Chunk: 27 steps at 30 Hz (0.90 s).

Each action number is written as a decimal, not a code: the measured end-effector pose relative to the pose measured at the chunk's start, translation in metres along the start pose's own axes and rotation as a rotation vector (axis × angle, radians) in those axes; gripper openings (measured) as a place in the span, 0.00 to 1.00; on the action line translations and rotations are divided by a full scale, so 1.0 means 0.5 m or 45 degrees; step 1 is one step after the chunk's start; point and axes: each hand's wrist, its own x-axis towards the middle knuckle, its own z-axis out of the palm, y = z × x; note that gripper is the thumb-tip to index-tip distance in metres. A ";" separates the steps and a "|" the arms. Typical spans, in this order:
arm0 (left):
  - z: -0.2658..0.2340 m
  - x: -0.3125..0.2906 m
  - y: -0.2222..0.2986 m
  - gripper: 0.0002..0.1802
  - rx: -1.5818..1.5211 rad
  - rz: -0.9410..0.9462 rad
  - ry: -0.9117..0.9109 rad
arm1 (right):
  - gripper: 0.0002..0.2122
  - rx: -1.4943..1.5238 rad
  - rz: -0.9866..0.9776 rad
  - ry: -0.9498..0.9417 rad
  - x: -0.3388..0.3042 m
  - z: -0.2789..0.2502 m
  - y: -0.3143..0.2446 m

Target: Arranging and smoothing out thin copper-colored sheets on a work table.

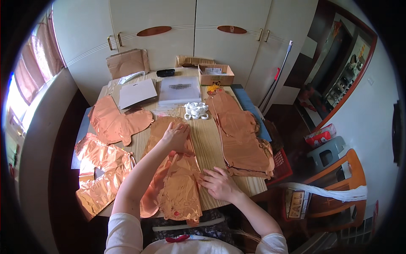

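Flat copper-coloured foil balloons (181, 188) lie overlapping at the near middle of the wooden table (207, 144). My left hand (175, 137) rests palm down on their far part, its fingers stretched out. Beside their right edge my right hand (220, 184) lies with its fingers spread, fingertips touching the foil. Neither hand is closed around anything. A thicker pile of flat foil balloons (243, 146) lies on the right. To the left, one curved foil balloon (118, 120) lies beyond a shinier, creased one (103, 169) with a small opening.
Small white ribbon rolls (196, 111) sit mid-table. Behind them are grey cards (137, 94), clear plastic sleeves (179, 95), a black tray (165, 73) and a cardboard box (216, 78). A wooden chair (355, 169) with white string (330, 191) stands right.
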 end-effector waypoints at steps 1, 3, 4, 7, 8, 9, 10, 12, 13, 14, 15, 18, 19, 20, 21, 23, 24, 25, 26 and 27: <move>0.002 0.002 -0.001 0.70 0.007 0.002 -0.006 | 0.15 0.000 -0.001 0.003 0.000 0.000 0.000; 0.002 0.005 -0.005 0.70 -0.029 0.010 -0.007 | 0.16 0.000 -0.002 0.011 -0.001 0.003 0.000; 0.001 0.005 -0.006 0.70 -0.046 0.014 -0.009 | 0.16 -0.006 -0.007 0.009 -0.001 0.002 0.000; -0.016 0.001 -0.003 0.70 -0.015 0.014 -0.052 | 0.15 -0.020 -0.016 0.002 0.001 -0.003 -0.001; -0.007 0.001 -0.005 0.66 -0.011 0.022 0.048 | 0.15 -0.020 -0.017 -0.001 0.001 -0.003 -0.001; 0.002 -0.002 -0.004 0.62 -0.006 0.030 0.149 | 0.15 -0.021 -0.017 -0.004 0.002 -0.004 0.001; 0.011 -0.007 -0.001 0.57 -0.001 0.037 0.250 | 0.15 -0.025 -0.018 -0.004 0.002 -0.004 0.000; 0.018 -0.024 0.025 0.50 0.032 0.094 0.345 | 0.16 -0.035 -0.013 -0.004 0.001 -0.001 0.001; 0.012 -0.037 0.049 0.47 0.048 0.133 0.388 | 0.16 -0.036 -0.014 0.012 -0.002 -0.001 0.003; 0.006 -0.056 0.080 0.44 0.018 0.157 0.339 | 0.16 -0.037 -0.014 0.028 -0.005 -0.002 0.005; -0.008 -0.087 0.112 0.40 -0.006 0.174 0.285 | 0.15 -0.031 -0.021 0.048 -0.005 0.000 0.003; 0.017 -0.144 0.151 0.35 -0.011 0.217 0.259 | 0.16 0.018 -0.010 0.079 -0.002 0.010 0.004; 0.025 -0.153 0.155 0.33 -0.001 0.232 0.278 | 0.17 0.007 -0.002 0.044 -0.002 0.009 0.003; 0.033 -0.157 0.156 0.33 -0.008 0.223 0.331 | 0.17 -0.004 0.007 0.009 -0.002 0.006 0.001; 0.039 -0.158 0.155 0.32 -0.013 0.210 0.388 | 0.18 -0.018 0.011 -0.025 0.000 0.001 -0.001; 0.044 -0.158 0.154 0.33 -0.018 0.182 0.443 | 0.17 -0.011 -0.007 0.008 0.004 -0.003 -0.003; 0.041 -0.155 0.155 0.35 -0.017 0.168 0.444 | 0.17 -0.010 -0.015 0.025 0.006 -0.005 -0.003; 0.037 -0.152 0.156 0.36 -0.017 0.153 0.444 | 0.16 -0.009 -0.012 0.026 0.006 -0.006 -0.004; 0.029 -0.149 0.155 0.38 -0.014 0.136 0.413 | 0.16 -0.008 -0.009 0.026 0.005 -0.007 -0.004; 0.018 -0.146 0.154 0.40 -0.012 0.121 0.384 | 0.16 -0.008 -0.005 0.027 0.003 -0.008 -0.004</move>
